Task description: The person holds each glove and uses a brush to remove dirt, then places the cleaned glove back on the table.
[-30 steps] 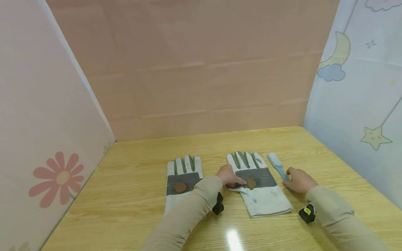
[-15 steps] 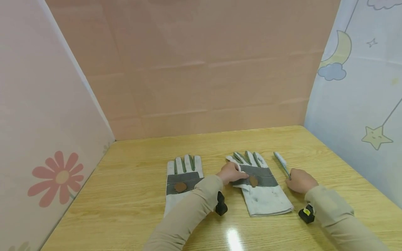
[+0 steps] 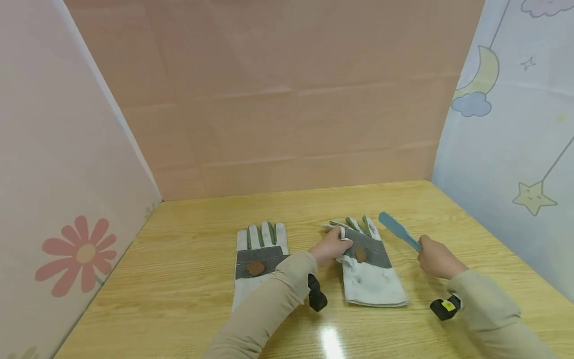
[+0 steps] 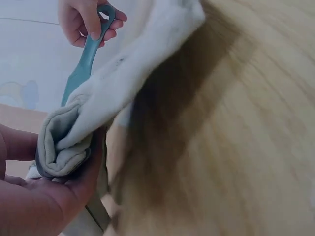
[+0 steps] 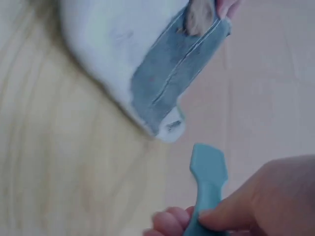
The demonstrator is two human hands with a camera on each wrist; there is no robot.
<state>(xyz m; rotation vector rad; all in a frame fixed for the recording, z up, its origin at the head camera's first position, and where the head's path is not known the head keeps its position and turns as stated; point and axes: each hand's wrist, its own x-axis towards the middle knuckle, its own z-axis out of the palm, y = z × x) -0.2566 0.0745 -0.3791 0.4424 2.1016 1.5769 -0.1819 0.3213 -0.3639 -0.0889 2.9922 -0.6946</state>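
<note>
A white work glove (image 3: 374,285) with a grey band, green between its fingers and a brown spot (image 3: 360,254) lies right of the table's middle. My left hand (image 3: 331,246) grips its thumb-side edge, and that edge is raised and folded over. In the left wrist view the cloth bunches into a roll between thumb and fingers. My right hand (image 3: 439,257) holds a blue brush (image 3: 394,227) by its handle, right of the glove and apart from it. The brush's smooth back faces the head camera, so its white bristles are hidden.
A second, matching glove (image 3: 262,255) lies flat to the left, partly covered by my left sleeve (image 3: 282,294). It too bears a brown spot (image 3: 256,268). The wooden table (image 3: 179,279) is bounded by a pink back wall (image 3: 278,99) and side walls.
My left hand has lifted and folded the right glove's thumb side, and its cuff has shifted slightly left. My right hand has raised the brush and turned it bristles away from view.
</note>
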